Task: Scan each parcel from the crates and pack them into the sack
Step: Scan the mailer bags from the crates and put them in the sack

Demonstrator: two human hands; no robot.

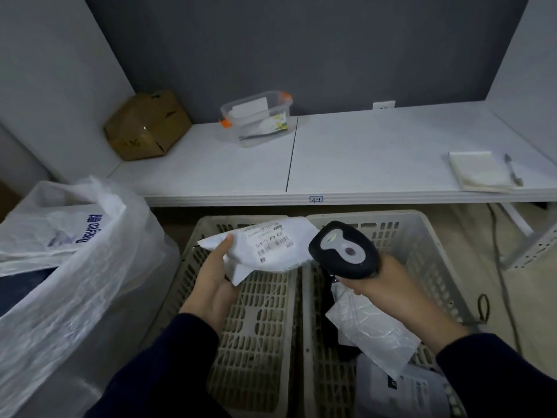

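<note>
While one parcel is being scanned, the job looks partly done. Left of the left fingers, a large white plastic sack [69, 267] stands open. Flat white shapes inside may be packed parcels, but its depth is hidden. The left hand [212, 285] grips a white parcel [271, 245], thumb on top and fingers curled beneath, label facing up, above the left crate [259, 342]. Below those fingers that crate shows only bare mesh floor, so it appears emptied.

Just right of the parcel, the right hand [388, 285] has its fingers clenched round the handle of a black barcode scanner [343, 251], whose head sits close to the label. Under and right of those fingers, the right crate [422, 233] holds more parcels [373, 330], so scanning and packing are left to do. Their number is unclear: the arm covers some and the lower edge cuts others off. The label print is too small to read.

Beyond both hands, a white tabletop [361, 158] carries a cardboard box [147, 125], a clear container [259, 119], a notepad [479, 171] and a pen [512, 168].
</note>
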